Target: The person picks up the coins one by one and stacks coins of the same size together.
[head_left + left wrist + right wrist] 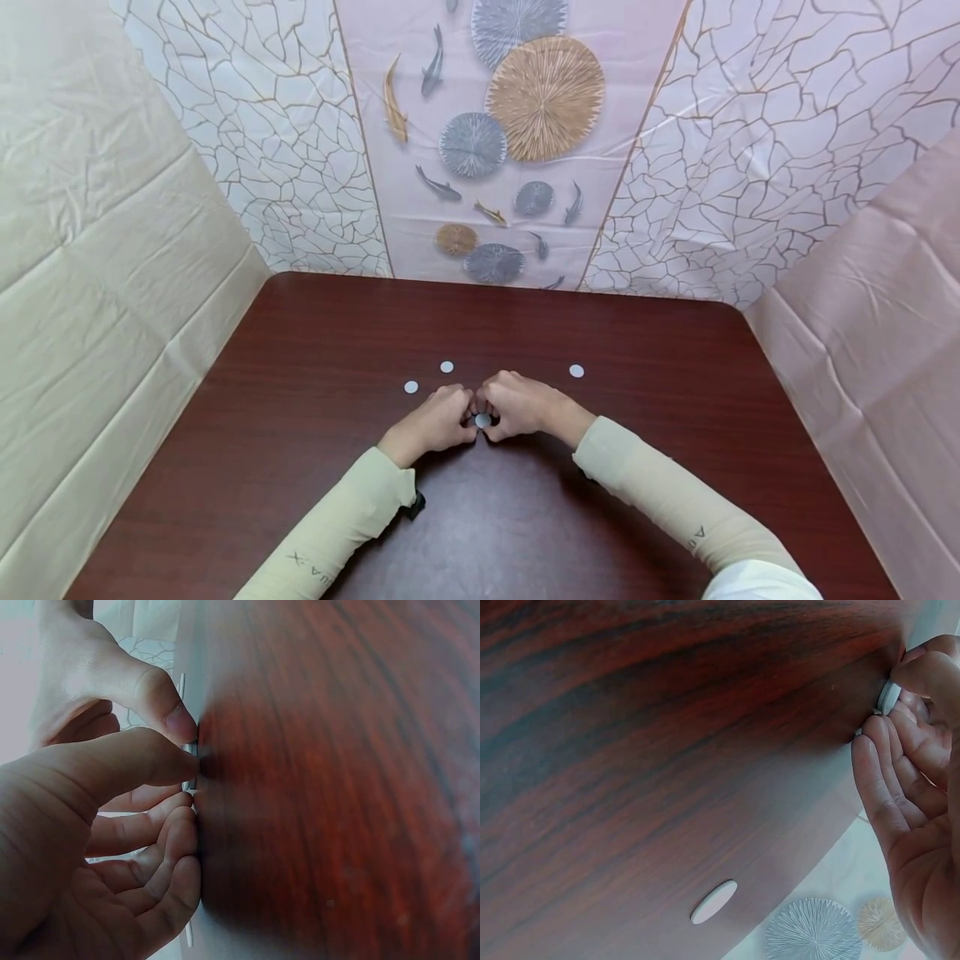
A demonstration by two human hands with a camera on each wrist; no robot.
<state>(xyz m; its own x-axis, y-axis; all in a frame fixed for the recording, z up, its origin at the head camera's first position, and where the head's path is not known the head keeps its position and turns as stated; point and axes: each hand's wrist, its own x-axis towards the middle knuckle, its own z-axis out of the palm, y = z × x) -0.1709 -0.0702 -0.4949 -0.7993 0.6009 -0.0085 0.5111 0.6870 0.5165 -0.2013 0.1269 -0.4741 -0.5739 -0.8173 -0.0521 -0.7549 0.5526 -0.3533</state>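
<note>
On the table [225, 433], here's the white disc [482, 421], left hand [437, 419] and right hand [521, 406] both curled in, pinching its rim from either side! Beyond it, 2 loose discs [447, 367] sit to its left, 1 lone disc [576, 371] to its right. Uneven pressure could tip it or shoot it sideways, I'd say. The hands mask its edges; whether it's 1 piece or a stack, I can't tell.

Your table [225, 433] looks like smooth, glossy grained wood, the discs [482, 421] on it smooth and matt. Your sleeves [360, 508] are matt cloth; the hangings [675, 183] look like creased, shiny fabric.
</note>
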